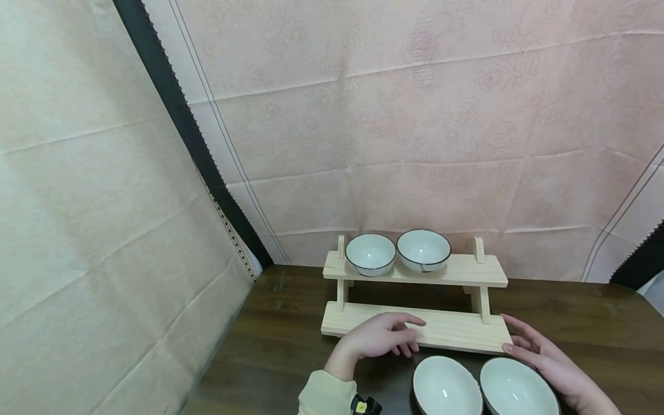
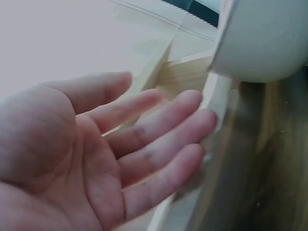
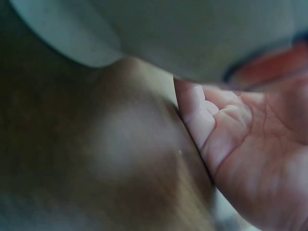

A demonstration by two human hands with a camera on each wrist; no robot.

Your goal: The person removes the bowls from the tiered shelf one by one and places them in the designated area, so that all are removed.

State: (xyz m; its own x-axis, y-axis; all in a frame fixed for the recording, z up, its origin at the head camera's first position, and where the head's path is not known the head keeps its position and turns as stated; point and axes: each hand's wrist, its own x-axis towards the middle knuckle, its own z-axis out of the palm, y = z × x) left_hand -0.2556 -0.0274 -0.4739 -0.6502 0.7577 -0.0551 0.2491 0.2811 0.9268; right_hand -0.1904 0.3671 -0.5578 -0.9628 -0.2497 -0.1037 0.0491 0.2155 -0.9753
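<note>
A two-tier wooden display rack (image 1: 461, 331) stands on the dark table. Two white bowls with dark rims, a left one (image 1: 370, 253) and a right one (image 1: 423, 249), sit on its upper tier. My left hand (image 1: 383, 335) hovers over the front of the lower tier, fingers loosely spread, holding nothing; its bare palm (image 2: 86, 163) shows in the left wrist view. At the lower tier's right end, my right hand (image 1: 539, 354) grips the board between thumb and fingers. Two more white bowls, one left (image 1: 447, 387) and one right (image 1: 519, 389), stand in front of the rack.
The dark wooden table (image 1: 280, 323) extends to both sides of the rack. Pale patterned cloth (image 1: 415, 127) hangs right behind it, and another cloth panel (image 1: 104, 242) closes off the left side. The two front bowls stand close together, between my forearms.
</note>
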